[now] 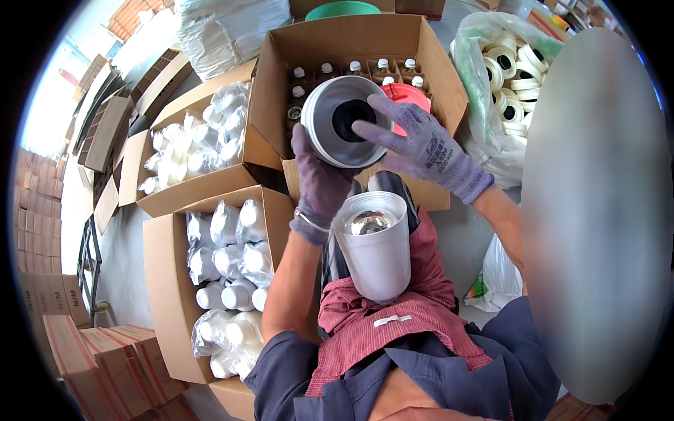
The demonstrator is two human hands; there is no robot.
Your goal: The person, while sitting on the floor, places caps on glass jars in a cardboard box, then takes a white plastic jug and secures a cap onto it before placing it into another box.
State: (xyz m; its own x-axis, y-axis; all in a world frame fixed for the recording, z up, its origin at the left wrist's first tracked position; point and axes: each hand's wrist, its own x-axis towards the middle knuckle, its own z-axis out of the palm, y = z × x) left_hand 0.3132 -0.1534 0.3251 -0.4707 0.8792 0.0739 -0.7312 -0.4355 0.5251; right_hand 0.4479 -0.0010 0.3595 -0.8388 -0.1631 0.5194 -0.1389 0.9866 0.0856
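Note:
My left hand (321,179), in a purple glove, grips a round white plastic collar (323,112) from below and the left. A black ring (349,119) sits in the collar's middle. The gloved right hand (432,151) has its fingers spread, two of them stretched over the collar's opening at its right side; whether they touch it I cannot tell. Between my legs, on the red checked apron (428,274), rests a white cylindrical container (372,259) with a shiny silvery inside. Both hands are above it, in front of an open carton (344,35).
Several white-capped bottles (382,64) and a red dish (414,95) are in the carton. Two cartons at left hold plastic-wrapped white containers (226,259). A bag (484,140) of white collars stands at right. A large blurred patch hides the far right.

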